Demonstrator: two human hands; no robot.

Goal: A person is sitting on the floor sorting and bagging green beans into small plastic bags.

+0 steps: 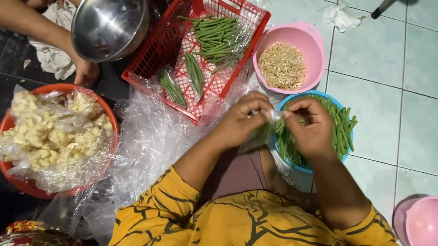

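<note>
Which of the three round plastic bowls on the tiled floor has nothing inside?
The small pink plastic bowl at the lower right corner. The larger pink bowl holds pale sprouts; the blue bowl holds green beans.

Two pink bowls (291,58), one red crate (198,40)

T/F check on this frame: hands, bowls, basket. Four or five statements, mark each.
1. Both hands, left hand and right hand, pinch a clear plastic bag of green beans. True.
2. The pink bowl holds green beans. False: it holds pale bean sprouts.
3. The red basket holds green beans. True.
4. The blue bowl is empty. False: it holds green beans.
5. Another person's hand touches the steel bowl. True.
</note>
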